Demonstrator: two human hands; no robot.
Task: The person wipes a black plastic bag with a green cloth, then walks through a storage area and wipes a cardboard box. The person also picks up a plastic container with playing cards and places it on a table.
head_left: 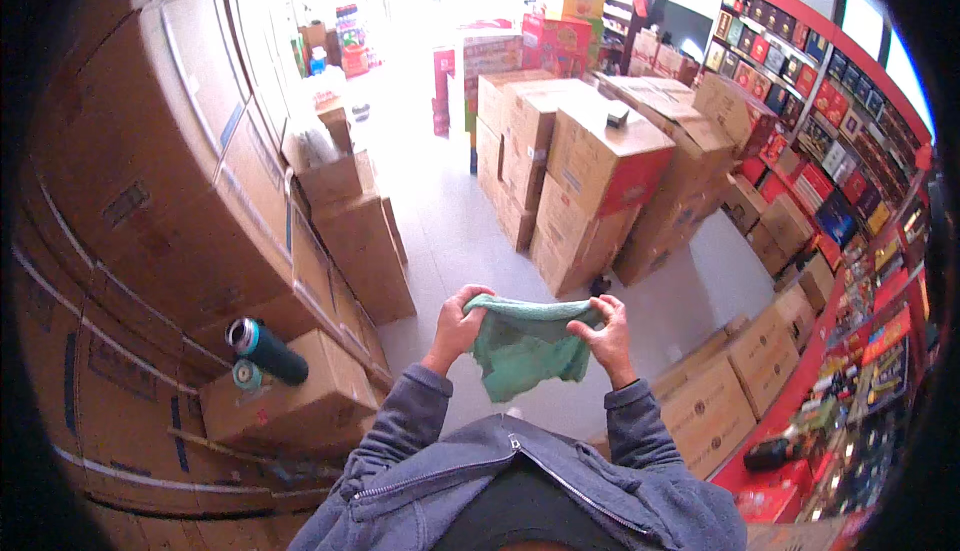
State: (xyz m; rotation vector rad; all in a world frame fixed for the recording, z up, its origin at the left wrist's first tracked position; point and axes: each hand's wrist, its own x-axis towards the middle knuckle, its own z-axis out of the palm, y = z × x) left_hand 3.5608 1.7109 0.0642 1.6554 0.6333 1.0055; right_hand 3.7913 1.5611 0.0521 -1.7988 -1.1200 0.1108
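A green cloth [530, 351] hangs stretched between my two hands in front of my chest. My left hand [460, 326] grips its upper left corner with the fingers closed. At the opposite top corner, my right hand [606, 335] pinches the cloth between thumb and fingers. The upper edge looks folded or rolled over, and the lower part droops loosely. Pale floor [440, 251] shows beyond it.
A dark teal flask [275, 356] and a small light-teal cup or lid [247, 376] rest on a cardboard box [300, 401] at my left. Tall stacked cartons [150, 141] wall that side. More cartons [610, 161] stand ahead; red shelves [810, 111] of packages line the right.
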